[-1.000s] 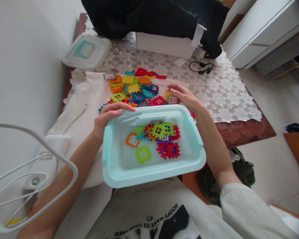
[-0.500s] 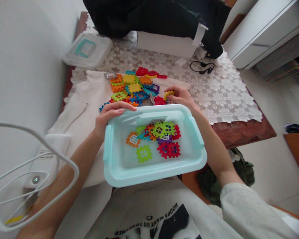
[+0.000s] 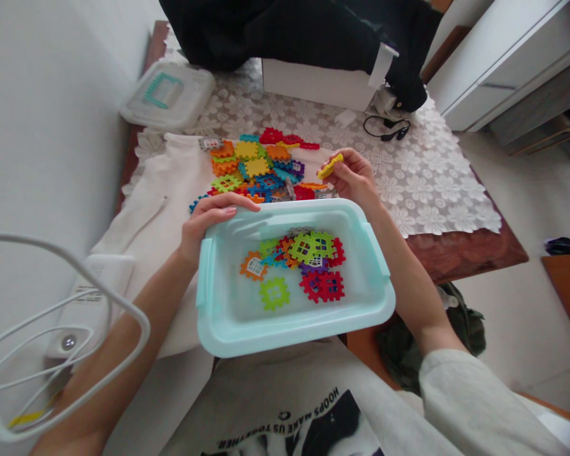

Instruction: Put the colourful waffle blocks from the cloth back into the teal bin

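Note:
My left hand [image 3: 217, 218] grips the far left rim of a light teal plastic bin [image 3: 297, 332], thumb side hidden below. Several square toothed building tiles lie in the bin, among them a lime green tile [image 3: 274, 293], an orange tile [image 3: 254, 266] with a white window and a red tile [image 3: 332, 286]. Beyond the rim, my right hand [image 3: 354, 176] pinches a yellow building tile [image 3: 330, 166] seen nearly edge-on, raised over the cloth. Just left of it spreads a loose pile of coloured tiles [image 3: 256, 168], its near part hidden by the bin.
A clear lid [image 3: 171, 95] with a teal handle lies at the back left. Black cloth [image 3: 294, 31] drapes over a white box [image 3: 313, 85]. Black headphones [image 3: 387, 130] rest on the lace tablecloth [image 3: 422, 190]. A white cable [image 3: 142, 342] loops at the left.
My right hand has lifted the yellow tile up off the pile's right side and turned it. An orange tile and red tile show where the hand was. My left hand and the bin stay put.

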Available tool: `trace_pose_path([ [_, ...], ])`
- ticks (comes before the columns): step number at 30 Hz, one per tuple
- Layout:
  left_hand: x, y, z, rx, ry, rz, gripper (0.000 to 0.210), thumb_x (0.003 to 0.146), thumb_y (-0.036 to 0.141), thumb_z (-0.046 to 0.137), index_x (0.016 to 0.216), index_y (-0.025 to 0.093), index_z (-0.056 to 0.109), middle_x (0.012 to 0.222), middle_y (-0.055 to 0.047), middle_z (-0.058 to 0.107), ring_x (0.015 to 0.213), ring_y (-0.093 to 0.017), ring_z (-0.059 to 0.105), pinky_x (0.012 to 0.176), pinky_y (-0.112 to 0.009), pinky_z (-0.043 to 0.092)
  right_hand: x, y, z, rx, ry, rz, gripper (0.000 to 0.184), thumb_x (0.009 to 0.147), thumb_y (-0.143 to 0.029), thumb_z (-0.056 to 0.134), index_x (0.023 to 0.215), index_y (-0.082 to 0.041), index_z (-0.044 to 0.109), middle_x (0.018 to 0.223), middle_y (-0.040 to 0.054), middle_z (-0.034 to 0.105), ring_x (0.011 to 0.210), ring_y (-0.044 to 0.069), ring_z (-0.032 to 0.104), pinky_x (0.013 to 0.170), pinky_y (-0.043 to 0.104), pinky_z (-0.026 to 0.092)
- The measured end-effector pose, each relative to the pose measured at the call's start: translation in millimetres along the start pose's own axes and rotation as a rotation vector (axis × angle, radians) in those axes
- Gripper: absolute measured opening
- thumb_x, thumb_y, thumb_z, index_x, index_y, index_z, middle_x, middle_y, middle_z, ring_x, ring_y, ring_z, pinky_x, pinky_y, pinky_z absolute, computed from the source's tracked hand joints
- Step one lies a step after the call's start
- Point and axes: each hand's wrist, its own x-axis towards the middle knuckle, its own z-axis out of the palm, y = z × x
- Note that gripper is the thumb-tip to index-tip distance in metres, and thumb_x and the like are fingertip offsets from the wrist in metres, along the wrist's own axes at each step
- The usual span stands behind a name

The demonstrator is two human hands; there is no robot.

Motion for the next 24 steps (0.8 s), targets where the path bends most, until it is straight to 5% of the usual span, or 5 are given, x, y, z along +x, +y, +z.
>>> trace_pose_path([
  [6, -2, 1, 0.7, 0.032, 0.01, 0.036, 0.018, 0.085, 0.037, 0.078, 0.082, 0.023, 0.088, 0.092, -0.007, 0.083, 0.076, -0.021, 0.071, 0.066, -0.029, 0.055, -17, -23, 16, 0.096, -0.129, 0.049, 0.058, 0.075, -0.076, 0.099, 0.094, -0.03, 0.07, 0.083, -0.0006, 0.075, 0.104, 0.028, 0.082, 0.091, 0.045, 0.072],
  [12, -2, 3, 0.6, 0.033, 0.036, -0.009, 0.021, 0.084, 0.034, 0.074, 0.083, 0.021, 0.091, 0.094, -0.008, 0.084, 0.08, -0.022, 0.072, 0.067, -0.029, 0.056, -27, -52, 17, 0.064, -0.485, 0.087, 0.048, 0.076, -0.071, 0.099, 0.08, -0.027, 0.078, 0.117, 0.0084, 0.085, 0.124, 0.036, 0.079, 0.109, 0.058, 0.065],
  [16, -3, 0, -1.2, 0.1, 0.037, 0.025, 0.019, 0.085, 0.038, 0.076, 0.086, 0.026, 0.091, 0.095, -0.005, 0.083, 0.081, -0.024, 0.072, 0.069, -0.033, 0.057, -28, -60, 11, -0.003, -0.714, 0.084, 0.057, 0.071, -0.08, 0.097, 0.09, -0.027, 0.088, 0.131, 0.0135, 0.084, 0.13, 0.039, 0.077, 0.109, 0.057, 0.064],
  [20, -4, -4, -2.9, 0.15, 0.044, 0.054, 0.018, 0.085, 0.041, 0.077, 0.09, 0.03, 0.091, 0.094, -0.005, 0.08, 0.083, -0.027, 0.072, 0.073, -0.038, 0.059, -28, -51, 14, -0.084, -0.492, 0.023, 0.069, 0.083, -0.093, 0.077, 0.108, -0.03, 0.086, 0.126, 0.0109, 0.083, 0.123, 0.034, 0.078, 0.102, 0.05, 0.067],
  [24, -4, -5, -2.8, 0.129, 0.041, 0.015, 0.023, 0.087, 0.041, 0.075, 0.095, 0.028, 0.092, 0.096, -0.007, 0.079, 0.086, -0.028, 0.072, 0.077, -0.039, 0.059, -18, -30, 12, -0.551, -0.183, -0.094, 0.049, 0.102, -0.074, 0.071, 0.114, -0.028, 0.083, 0.123, 0.009, 0.083, 0.121, 0.029, 0.077, 0.112, 0.05, 0.063],
])
